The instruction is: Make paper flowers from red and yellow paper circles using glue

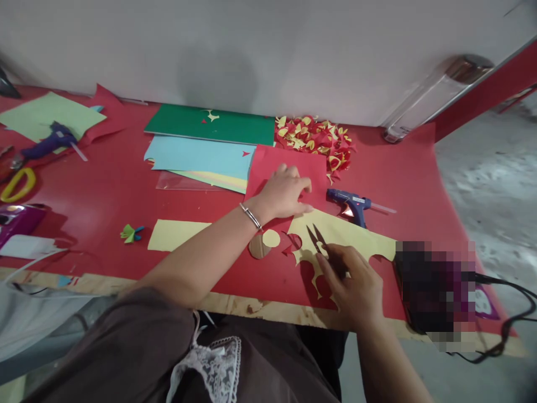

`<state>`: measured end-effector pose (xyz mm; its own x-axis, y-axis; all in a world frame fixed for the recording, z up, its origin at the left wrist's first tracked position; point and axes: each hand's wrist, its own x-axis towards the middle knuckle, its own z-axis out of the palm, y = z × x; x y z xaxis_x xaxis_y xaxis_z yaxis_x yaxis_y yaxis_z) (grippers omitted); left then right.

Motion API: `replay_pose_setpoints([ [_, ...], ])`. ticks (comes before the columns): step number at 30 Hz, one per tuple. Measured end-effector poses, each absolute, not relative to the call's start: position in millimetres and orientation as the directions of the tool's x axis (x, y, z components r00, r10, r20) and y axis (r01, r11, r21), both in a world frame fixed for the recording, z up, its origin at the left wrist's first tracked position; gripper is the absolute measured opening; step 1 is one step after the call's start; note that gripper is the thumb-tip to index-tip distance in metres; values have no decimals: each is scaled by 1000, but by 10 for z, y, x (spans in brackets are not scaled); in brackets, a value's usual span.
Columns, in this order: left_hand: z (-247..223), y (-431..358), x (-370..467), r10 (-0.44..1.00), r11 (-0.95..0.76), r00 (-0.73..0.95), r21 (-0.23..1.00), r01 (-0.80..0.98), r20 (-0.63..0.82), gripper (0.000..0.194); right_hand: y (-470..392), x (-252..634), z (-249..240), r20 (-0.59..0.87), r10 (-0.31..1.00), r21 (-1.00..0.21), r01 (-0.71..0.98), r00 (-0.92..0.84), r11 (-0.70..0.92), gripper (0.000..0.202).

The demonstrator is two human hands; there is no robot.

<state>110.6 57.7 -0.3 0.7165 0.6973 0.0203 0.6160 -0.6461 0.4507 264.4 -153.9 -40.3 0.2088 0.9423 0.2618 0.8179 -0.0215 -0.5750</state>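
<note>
My left hand [283, 190] rests on a square of red paper [266, 159], fingers curved and apart, thumb stretched toward the yellow sheet. In my right hand [356, 282] is a small pair of scissors [315, 238], its two blades slightly apart and pointing up and left. Under the blades lies a yellow paper sheet [348, 229] with curved pieces cut from its lower edge. A round yellow paper disc [271, 238] overlaps a brownish round piece [258, 247] below my left wrist. A blue glue gun [352, 204] lies just beyond the yellow sheet.
A heap of red and yellow scraps [312, 137] lies against the wall. Green board [210, 126], light blue paper [201, 152] and a yellow strip [176, 234] lie leftward. Another glue gun [52, 140] is far left. A clear-sided cylinder [436, 98] leans at right, above a pixelated object [436, 294].
</note>
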Motion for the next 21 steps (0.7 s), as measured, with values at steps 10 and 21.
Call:
replay_pose_setpoints([
  [10, -56, 604, 1097, 548, -605, 836, 704, 371, 31, 15, -1751, 2631, -498, 353, 808, -618, 766, 472, -177, 35],
  [21, -95, 860, 380, 984, -127, 168, 413, 902, -64, 9, -1734, 2630, -514, 411, 800, -579, 803, 437, -142, 35],
])
